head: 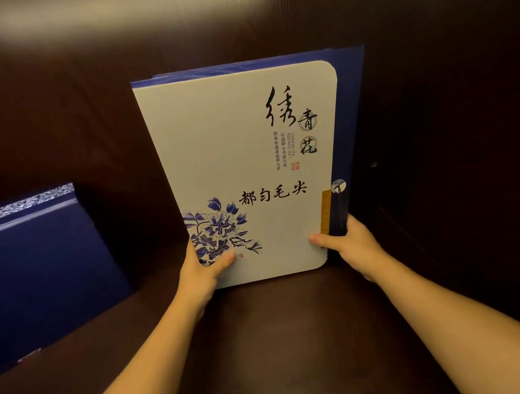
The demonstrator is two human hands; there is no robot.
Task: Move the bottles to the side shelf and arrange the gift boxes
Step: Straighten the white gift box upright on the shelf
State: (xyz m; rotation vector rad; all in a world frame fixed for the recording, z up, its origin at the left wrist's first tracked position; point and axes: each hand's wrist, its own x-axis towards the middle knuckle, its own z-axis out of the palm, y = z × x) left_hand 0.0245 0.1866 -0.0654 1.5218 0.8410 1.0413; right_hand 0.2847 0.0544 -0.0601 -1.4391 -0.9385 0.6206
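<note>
A large flat gift box [242, 154] with a pale front, black calligraphy and blue flower print stands upright on a dark wooden shelf [280, 336], leaning back toward the shelf's rear wall. Its blue back and right side show behind the pale flap. My left hand [202, 271] grips its lower left corner, thumb on the front. My right hand [351, 245] grips its lower right corner beside the gold and dark strip. A second gift box [38, 263], dark blue with a patterned edge, stands at the left. No bottles are in view.
Dark wooden panels close the compartment at the back and at the right [452, 148]. Bare shelf surface lies between the two boxes and in front of the held box.
</note>
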